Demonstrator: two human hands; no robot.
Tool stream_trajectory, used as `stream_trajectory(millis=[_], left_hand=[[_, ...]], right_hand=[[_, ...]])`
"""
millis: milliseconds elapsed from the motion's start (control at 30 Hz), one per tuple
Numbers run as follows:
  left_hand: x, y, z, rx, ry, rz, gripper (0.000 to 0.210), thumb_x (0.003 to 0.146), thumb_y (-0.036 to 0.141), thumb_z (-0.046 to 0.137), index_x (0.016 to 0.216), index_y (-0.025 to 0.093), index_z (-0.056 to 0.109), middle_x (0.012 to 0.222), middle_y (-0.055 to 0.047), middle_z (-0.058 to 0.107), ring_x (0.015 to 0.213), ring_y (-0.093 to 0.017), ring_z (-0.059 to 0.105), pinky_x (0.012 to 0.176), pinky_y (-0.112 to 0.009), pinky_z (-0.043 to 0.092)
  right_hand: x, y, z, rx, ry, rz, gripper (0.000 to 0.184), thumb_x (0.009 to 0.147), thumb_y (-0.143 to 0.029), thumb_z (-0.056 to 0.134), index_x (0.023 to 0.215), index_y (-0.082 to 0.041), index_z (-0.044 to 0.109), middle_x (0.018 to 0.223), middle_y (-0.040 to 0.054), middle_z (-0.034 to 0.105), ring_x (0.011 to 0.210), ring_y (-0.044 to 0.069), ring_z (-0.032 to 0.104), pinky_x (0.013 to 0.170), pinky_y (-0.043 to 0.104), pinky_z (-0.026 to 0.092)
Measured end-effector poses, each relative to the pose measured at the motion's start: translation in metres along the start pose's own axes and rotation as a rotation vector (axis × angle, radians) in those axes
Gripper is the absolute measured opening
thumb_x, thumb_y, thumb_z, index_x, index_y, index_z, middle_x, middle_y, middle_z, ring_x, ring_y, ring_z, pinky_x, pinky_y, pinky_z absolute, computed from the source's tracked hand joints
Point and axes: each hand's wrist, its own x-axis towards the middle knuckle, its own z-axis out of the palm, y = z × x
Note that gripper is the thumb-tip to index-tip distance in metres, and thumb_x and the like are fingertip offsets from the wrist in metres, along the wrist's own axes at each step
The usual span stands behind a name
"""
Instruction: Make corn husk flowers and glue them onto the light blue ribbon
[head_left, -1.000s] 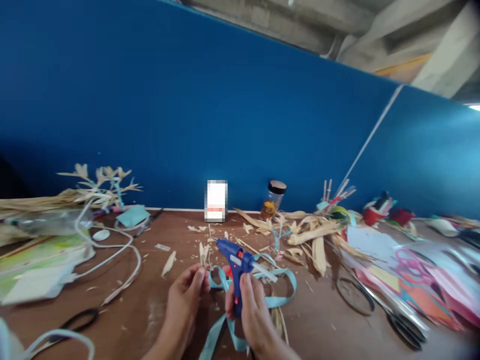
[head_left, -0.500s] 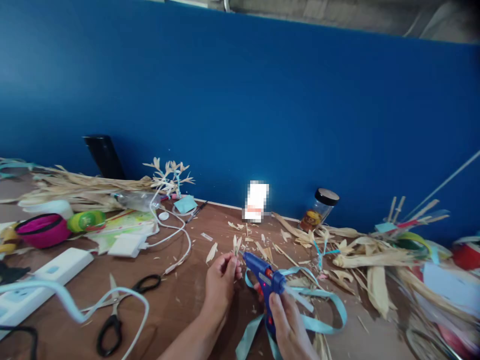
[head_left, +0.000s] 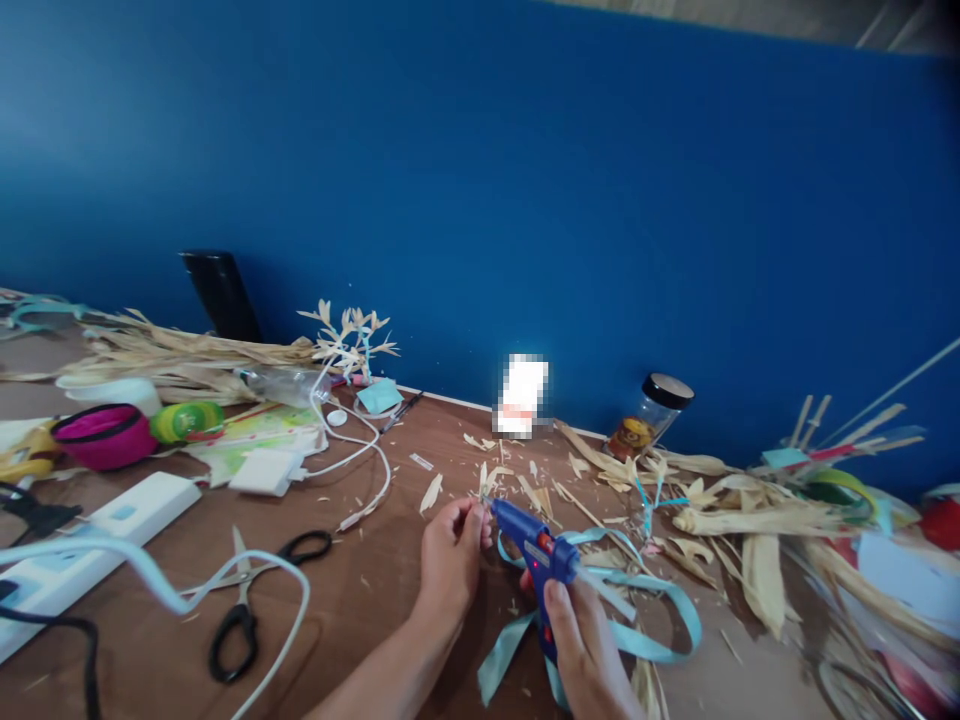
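Note:
My right hand (head_left: 581,635) is wrapped round the handle of a blue hot glue gun (head_left: 536,550), and a clear glue stick (head_left: 611,597) pokes out of its back end. A small red light glows on its side. My left hand (head_left: 454,555) pinches a small husk flower (head_left: 484,482) between thumb and fingertips, its pale petals pointing up. The gun's nozzle sits right at the flower's base; whether they touch I cannot tell. Beneath and beside the gun, a light blue ribbon (head_left: 679,612) loops over the brown table (head_left: 375,640).
Black-handled scissors (head_left: 244,600) lie open on the left, by a white power strip (head_left: 112,545) and cables. Husk flowers on stems (head_left: 352,335) stand behind. A lidded jar (head_left: 649,415) leans at the blue wall, with dried husks (head_left: 757,520) piled on the right.
The glue gun's nozzle has come closer to the base of the husk flower in my left hand. The whole view has shifted slightly, moving the table items a little to the right.

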Motion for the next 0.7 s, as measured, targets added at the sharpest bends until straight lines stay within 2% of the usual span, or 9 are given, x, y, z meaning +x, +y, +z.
stream_trajectory(millis=[133, 200, 300, 367, 500, 600, 700], left_hand=[[0.000, 0.000, -0.001, 0.011, -0.003, 0.018, 0.019, 0.070, 0.032, 0.056, 0.070, 0.014, 0.059, 0.052, 0.002, 0.054, 0.048, -0.011, 0.048, 0.050, -0.022, 0.041], [0.000, 0.000, 0.000, 0.014, -0.003, 0.022, 0.018, 0.070, 0.031, 0.056, 0.069, 0.014, 0.058, 0.052, 0.002, 0.054, 0.048, -0.011, 0.048, 0.050, -0.022, 0.040], [-0.001, 0.000, 0.000, 0.012, -0.004, 0.032, 0.017, 0.071, 0.031, 0.054, 0.066, 0.014, 0.056, 0.051, 0.003, 0.053, 0.047, -0.010, 0.047, 0.050, -0.021, 0.040], [-0.002, 0.001, 0.000, 0.009, -0.006, 0.038, 0.017, 0.071, 0.030, 0.054, 0.065, 0.014, 0.056, 0.051, 0.003, 0.051, 0.047, -0.009, 0.046, 0.049, -0.021, 0.039], [-0.003, 0.001, 0.001, -0.003, 0.002, 0.033, 0.017, 0.070, 0.030, 0.055, 0.064, 0.014, 0.056, 0.050, 0.004, 0.051, 0.045, -0.009, 0.045, 0.048, -0.020, 0.038], [-0.002, -0.001, 0.001, -0.033, 0.012, 0.009, 0.018, 0.069, 0.031, 0.056, 0.066, 0.014, 0.057, 0.051, 0.003, 0.053, 0.046, -0.009, 0.046, 0.048, -0.020, 0.039], [0.000, -0.004, 0.001, -0.047, 0.014, -0.003, 0.018, 0.069, 0.032, 0.057, 0.069, 0.014, 0.058, 0.053, 0.002, 0.055, 0.047, -0.010, 0.047, 0.049, -0.021, 0.039]], right_hand=[[0.000, 0.003, 0.000, -0.041, 0.000, -0.058, 0.045, 0.080, -0.055, 0.040, 0.085, -0.019, 0.067, 0.078, 0.0076, 0.066, 0.073, 0.022, 0.058, 0.068, 0.028, 0.046], [0.001, 0.006, 0.000, -0.071, 0.011, -0.093, 0.045, 0.081, -0.053, 0.040, 0.091, -0.018, 0.066, 0.081, 0.0080, 0.066, 0.074, 0.022, 0.058, 0.071, 0.029, 0.045], [0.000, 0.010, 0.000, -0.124, 0.043, -0.125, 0.047, 0.081, -0.052, 0.040, 0.100, -0.017, 0.063, 0.088, 0.0085, 0.067, 0.076, 0.022, 0.058, 0.070, 0.029, 0.046], [0.000, 0.011, 0.000, -0.152, 0.036, -0.137, 0.045, 0.081, -0.051, 0.040, 0.101, -0.017, 0.062, 0.083, 0.0074, 0.067, 0.074, 0.022, 0.058, 0.068, 0.028, 0.046], [0.001, 0.005, -0.002, -0.151, -0.008, -0.116, 0.043, 0.081, -0.052, 0.040, 0.086, -0.017, 0.064, 0.062, 0.0034, 0.063, 0.060, 0.019, 0.056, 0.058, 0.025, 0.045], [0.002, -0.001, -0.003, -0.127, -0.023, -0.096, 0.046, 0.081, -0.055, 0.037, 0.071, -0.017, 0.061, 0.062, 0.0031, 0.060, 0.057, 0.017, 0.053, 0.055, 0.024, 0.043], [0.002, -0.004, -0.003, -0.097, -0.059, -0.043, 0.047, 0.081, -0.056, 0.034, 0.069, -0.017, 0.059, 0.060, 0.0025, 0.058, 0.054, 0.015, 0.050, 0.051, 0.023, 0.041]])
